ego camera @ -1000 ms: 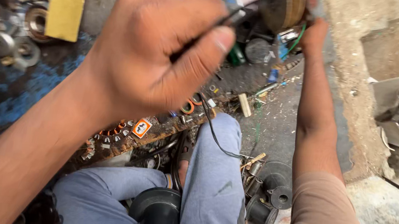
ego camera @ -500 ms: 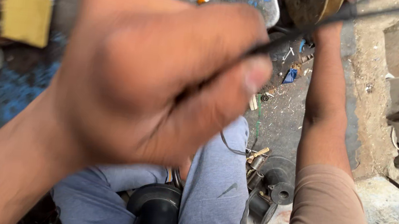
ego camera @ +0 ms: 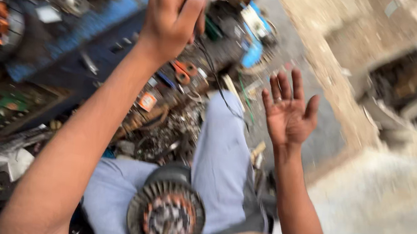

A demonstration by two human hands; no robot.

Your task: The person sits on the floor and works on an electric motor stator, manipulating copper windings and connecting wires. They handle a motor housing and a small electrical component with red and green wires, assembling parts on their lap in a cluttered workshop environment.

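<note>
cluttered floor crowds left hand pinching wire

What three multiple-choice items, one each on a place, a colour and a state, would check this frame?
1. Where does the round motor stator sit?
A. on the person's lap
B. on the blue mat
C. in the right hand

2. What colour are the trousers?
A. black
B. light blue-grey
C. red

3. How is the right hand?
A. closed on a tool
B. resting flat on the knee
C. open, fingers spread, holding nothing

Answers:
1 A, the stator lies between the thighs at the bottom of the view.
2 B, both legs show pale blue-grey cloth.
3 C, the palm faces up with nothing in it, while the left hand pinches a thin dark wire.
</note>
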